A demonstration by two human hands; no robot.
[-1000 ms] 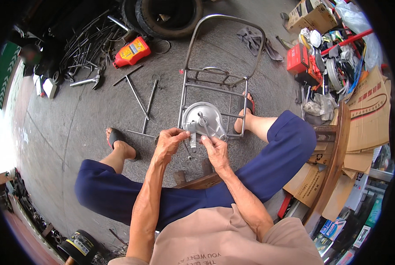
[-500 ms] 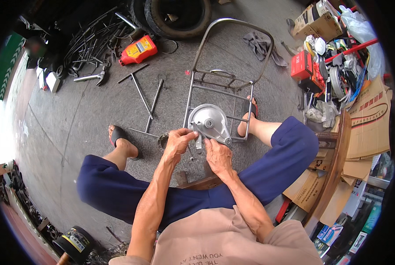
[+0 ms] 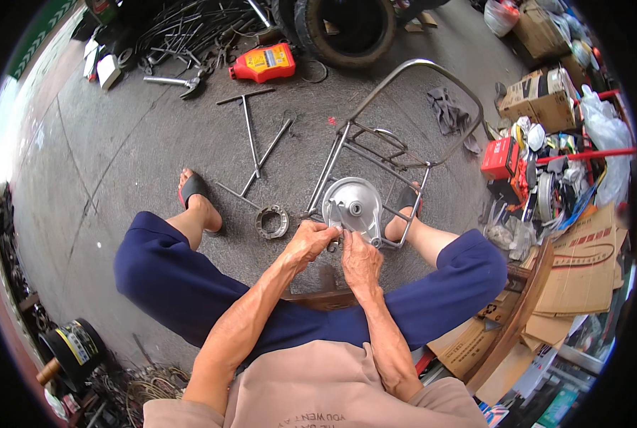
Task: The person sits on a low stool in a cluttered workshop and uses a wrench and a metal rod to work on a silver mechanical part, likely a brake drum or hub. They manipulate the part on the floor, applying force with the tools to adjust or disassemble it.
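A round silver brake plate [image 3: 354, 202], apparently from a drum brake, leans on the near end of a tubular metal rack [image 3: 330, 162] between my feet. A grey metal brake arm [image 3: 335, 212] lies across the plate's left side. My left hand [image 3: 310, 241] is closed, thumb and forefinger pinching at the arm's near end. Close against it, my right hand [image 3: 362, 262] is also closed, its fingertips at the plate's lower edge. Whatever sits between its fingers is hidden. Left of my hands, a notched metal ring [image 3: 272, 222] lies flat on the floor.
T-handled wrenches [image 3: 251, 135] lie beyond the ring. Farther off are a hammer [image 3: 181, 84], a red and yellow bottle [image 3: 263, 63] and tires [image 3: 347, 32]. To the right stand a red box [image 3: 500, 158], cardboard [image 3: 582, 260] and clutter; a black spool [image 3: 74, 351] stands lower left.
The whole view has shifted, so the floor things sit farther right. My hands stay at the brake plate's lower edge, now closer together. The notched ring shows fully, clear of my left hand.
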